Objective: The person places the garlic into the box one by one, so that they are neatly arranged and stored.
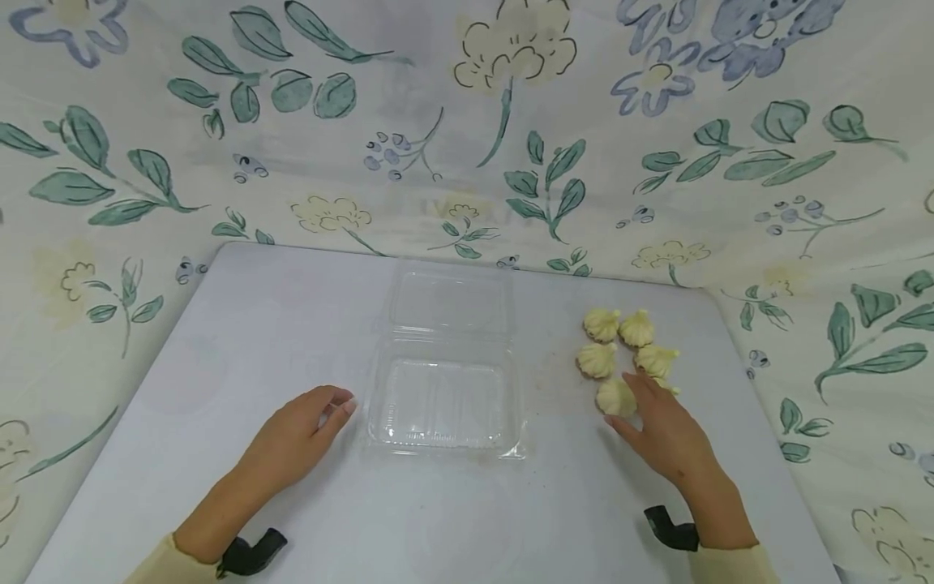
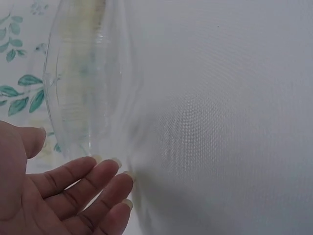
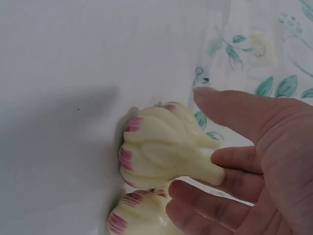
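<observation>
Several pale yellow garlic bulbs (image 1: 596,361) sit in a cluster on the right of the table. My right hand (image 1: 667,430) reaches over the nearest bulb (image 1: 614,397), thumb and fingers spread about it. In the right wrist view, fingertips are right at that bulb's neck (image 3: 205,169), while the thumb stands apart; purple streaks mark its base. A clear plastic clamshell box (image 1: 445,401) lies opened in the middle, lid (image 1: 452,300) folded back to the far side. Beside the box's left edge, my left hand (image 1: 295,434) holds nothing, its fingers loosely bent.
The white table (image 1: 277,324) has a far edge against a floral cloth (image 1: 438,122) that hangs behind and around it. A dark wrist mount (image 1: 251,551) is on the left wrist, another mount (image 1: 670,529) on the right.
</observation>
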A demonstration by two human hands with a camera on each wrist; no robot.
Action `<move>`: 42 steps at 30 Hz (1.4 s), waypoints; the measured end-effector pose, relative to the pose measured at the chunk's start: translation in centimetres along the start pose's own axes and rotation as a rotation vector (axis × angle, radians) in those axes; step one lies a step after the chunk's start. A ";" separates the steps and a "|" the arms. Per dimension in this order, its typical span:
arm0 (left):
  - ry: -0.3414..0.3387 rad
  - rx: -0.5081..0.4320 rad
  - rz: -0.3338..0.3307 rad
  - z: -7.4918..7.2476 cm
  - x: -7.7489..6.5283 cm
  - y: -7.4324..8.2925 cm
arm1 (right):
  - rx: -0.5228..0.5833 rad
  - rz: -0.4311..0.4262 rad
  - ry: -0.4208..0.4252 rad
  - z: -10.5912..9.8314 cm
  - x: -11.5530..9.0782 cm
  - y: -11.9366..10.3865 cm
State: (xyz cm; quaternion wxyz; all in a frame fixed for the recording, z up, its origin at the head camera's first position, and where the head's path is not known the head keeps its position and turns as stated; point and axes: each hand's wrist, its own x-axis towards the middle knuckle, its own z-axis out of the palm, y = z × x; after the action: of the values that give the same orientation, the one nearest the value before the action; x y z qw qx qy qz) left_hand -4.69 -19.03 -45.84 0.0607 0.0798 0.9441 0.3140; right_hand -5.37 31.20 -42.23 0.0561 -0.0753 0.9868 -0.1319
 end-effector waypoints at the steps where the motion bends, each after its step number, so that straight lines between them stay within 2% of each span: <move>1: -0.012 -0.022 -0.011 0.1 0.1 0.0 | 0.004 0.004 -0.003 0.1 0.0 0.1; 6: -0.062 -0.100 -0.039 0.3 0.3 0.0 | 0.030 0.006 -0.007 0.3 0.0 0.5; 12: -0.086 -0.158 -0.003 0.3 0.2 0.2 | 0.049 0.018 0.014 0.6 -0.1 0.8; 21: -0.103 -0.168 0.016 0.5 0.4 0.1 | 0.076 0.056 0.017 1.0 0.1 1.0; 29: -0.116 -0.220 0.054 0.7 0.6 -0.1 | 0.112 0.102 0.008 0.9 0.1 1.1; 42: -0.137 -0.289 0.022 1.0 0.7 0.1 | 0.162 0.126 -0.012 1.3 0.2 1.4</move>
State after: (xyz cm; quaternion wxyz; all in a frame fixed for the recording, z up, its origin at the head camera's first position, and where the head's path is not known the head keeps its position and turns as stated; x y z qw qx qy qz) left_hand -5.18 -18.29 -46.60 0.1325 0.1019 0.8817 0.4411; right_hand -5.63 32.22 -43.86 0.0758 -0.0092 0.9754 -0.2070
